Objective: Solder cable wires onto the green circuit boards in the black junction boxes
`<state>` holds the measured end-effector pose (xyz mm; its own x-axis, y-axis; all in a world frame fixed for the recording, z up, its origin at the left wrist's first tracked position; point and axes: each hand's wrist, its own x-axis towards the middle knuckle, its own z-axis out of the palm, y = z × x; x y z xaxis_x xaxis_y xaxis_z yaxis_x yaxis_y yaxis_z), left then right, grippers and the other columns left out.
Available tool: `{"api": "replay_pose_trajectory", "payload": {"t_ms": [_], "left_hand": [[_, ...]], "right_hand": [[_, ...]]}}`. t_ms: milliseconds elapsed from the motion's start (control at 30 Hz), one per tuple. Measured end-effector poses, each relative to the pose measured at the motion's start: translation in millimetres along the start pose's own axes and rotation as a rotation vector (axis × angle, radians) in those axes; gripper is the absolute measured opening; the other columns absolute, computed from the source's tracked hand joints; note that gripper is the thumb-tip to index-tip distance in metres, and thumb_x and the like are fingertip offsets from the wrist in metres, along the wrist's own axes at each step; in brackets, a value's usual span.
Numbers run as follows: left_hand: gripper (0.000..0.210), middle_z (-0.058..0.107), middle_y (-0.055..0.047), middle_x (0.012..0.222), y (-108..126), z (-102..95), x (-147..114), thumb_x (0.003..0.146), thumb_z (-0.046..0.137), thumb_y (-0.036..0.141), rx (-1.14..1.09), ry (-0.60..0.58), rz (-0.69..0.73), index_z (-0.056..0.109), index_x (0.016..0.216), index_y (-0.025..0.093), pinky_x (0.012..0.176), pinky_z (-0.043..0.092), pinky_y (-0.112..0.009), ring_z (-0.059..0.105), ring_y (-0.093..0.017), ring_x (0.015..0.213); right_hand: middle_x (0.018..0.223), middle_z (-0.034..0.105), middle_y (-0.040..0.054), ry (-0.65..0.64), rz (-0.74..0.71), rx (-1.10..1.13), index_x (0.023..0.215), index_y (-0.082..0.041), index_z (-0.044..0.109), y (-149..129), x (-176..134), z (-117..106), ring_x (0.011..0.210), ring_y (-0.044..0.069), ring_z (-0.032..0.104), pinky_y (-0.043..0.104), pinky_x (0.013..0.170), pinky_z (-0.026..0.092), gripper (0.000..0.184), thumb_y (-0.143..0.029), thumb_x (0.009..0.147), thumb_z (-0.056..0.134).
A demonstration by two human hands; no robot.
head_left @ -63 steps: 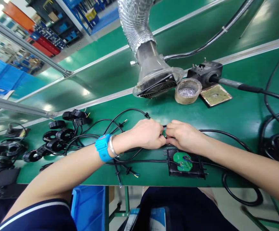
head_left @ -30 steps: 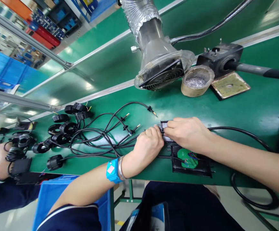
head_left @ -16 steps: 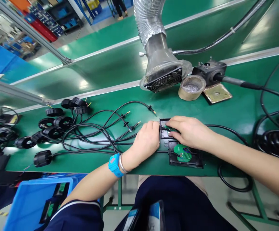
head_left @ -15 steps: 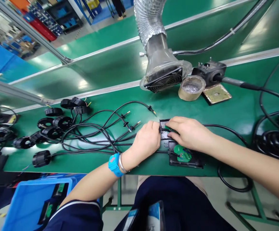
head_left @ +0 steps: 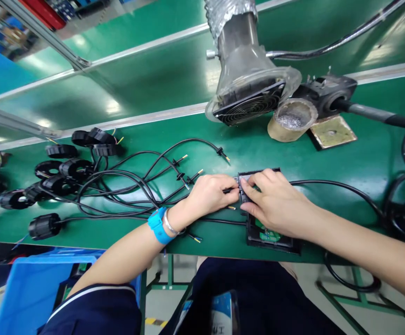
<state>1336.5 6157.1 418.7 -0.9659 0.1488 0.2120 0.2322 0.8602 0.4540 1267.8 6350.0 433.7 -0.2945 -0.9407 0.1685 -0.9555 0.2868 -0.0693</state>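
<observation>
My left hand (head_left: 213, 193) pinches a black cable (head_left: 229, 190) at the left edge of a black plastic housing (head_left: 275, 170). My right hand (head_left: 281, 200) grips that housing from above, its thumb and fingers bent over the left end and hiding most of the inside. Below the right palm lies another black housing part (head_left: 275, 245) with a green circuit board (head_left: 269, 235) partly showing. One cable enters this lower part from the left. A bare wire end (head_left: 232, 207) sticks out just under my left fingertips.
Several black cables (head_left: 146, 174) with stripped ends and round black caps (head_left: 75, 168) spread over the green bench (head_left: 188, 242) to the left. Behind stand a fume extractor hood (head_left: 244, 70), a tub of metal shavings (head_left: 291, 121) and a soldering iron holder (head_left: 338, 90). A blue bin (head_left: 21, 288) is lower left.
The view has shifted, with the bench items appearing nearer. My left fingers have moved slightly away from the housing edge, and my right hand now covers more of the circuit board.
</observation>
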Motion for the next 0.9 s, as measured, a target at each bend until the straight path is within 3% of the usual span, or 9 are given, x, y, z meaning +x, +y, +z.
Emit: {"api": "replay_pose_trajectory", "payload": {"t_ms": [133, 433, 667, 800, 900], "left_hand": [[0.016, 0.073, 0.000, 0.076, -3, 0.2, 0, 0.081, 0.059, 0.027, 0.010, 0.039, 0.032, 0.073, 0.082, 0.020, 0.058, 0.043, -0.020, 0.065, -0.011, 0.066], [0.019, 0.073, 0.001, 0.078, 1, -8.6, 0, 0.086, 0.055, 0.031, 0.172, -0.044, 0.047, 0.072, 0.087, 0.022, 0.053, 0.039, -0.021, 0.067, -0.013, 0.069], [0.020, 0.062, -0.004, 0.071, 32, -13.6, -7, 0.089, 0.047, 0.019, 0.489, -0.100, 0.035, 0.062, 0.077, 0.017, 0.057, 0.040, -0.028, 0.059, -0.018, 0.069], [0.021, 0.056, -0.003, 0.063, 25, -1.4, -10, 0.083, 0.046, 0.008, 0.529, 0.008, 0.120, 0.060, 0.070, 0.017, 0.054, 0.038, -0.029, 0.054, -0.018, 0.065], [0.022, 0.056, -0.004, 0.063, 18, 0.0, -10, 0.083, 0.046, 0.008, 0.533, 0.009, 0.151, 0.062, 0.070, 0.017, 0.055, 0.039, -0.030, 0.053, -0.019, 0.067]], "right_hand": [[0.111, 0.058, 0.0131, 0.038, 0.006, 0.285, 0.124, -0.009, 0.058, 17, -5, 1, 0.099, 0.022, 0.048, 0.037, 0.090, 0.047, 0.049, -0.044, 0.091, 0.050], [0.111, 0.062, 0.0090, 0.047, -0.011, 0.309, 0.119, -0.013, 0.061, 25, -6, -1, 0.101, 0.020, 0.053, 0.033, 0.089, 0.050, 0.048, -0.049, 0.087, 0.054], [0.109, 0.057, 0.0207, -0.053, 0.096, -0.057, 0.125, 0.001, 0.055, -19, 1, -6, 0.098, 0.031, 0.046, 0.046, 0.081, 0.042, 0.075, -0.059, 0.081, 0.057], [0.099, 0.055, 0.0204, -0.059, 0.023, -0.132, 0.110, 0.001, 0.064, -29, 5, -2, 0.093, 0.030, 0.044, 0.044, 0.076, 0.039, 0.077, -0.068, 0.080, 0.050], [0.102, 0.055, 0.0207, -0.062, 0.036, -0.101, 0.117, 0.001, 0.060, -21, 2, -4, 0.096, 0.031, 0.043, 0.045, 0.077, 0.037, 0.085, -0.073, 0.080, 0.042]]}}
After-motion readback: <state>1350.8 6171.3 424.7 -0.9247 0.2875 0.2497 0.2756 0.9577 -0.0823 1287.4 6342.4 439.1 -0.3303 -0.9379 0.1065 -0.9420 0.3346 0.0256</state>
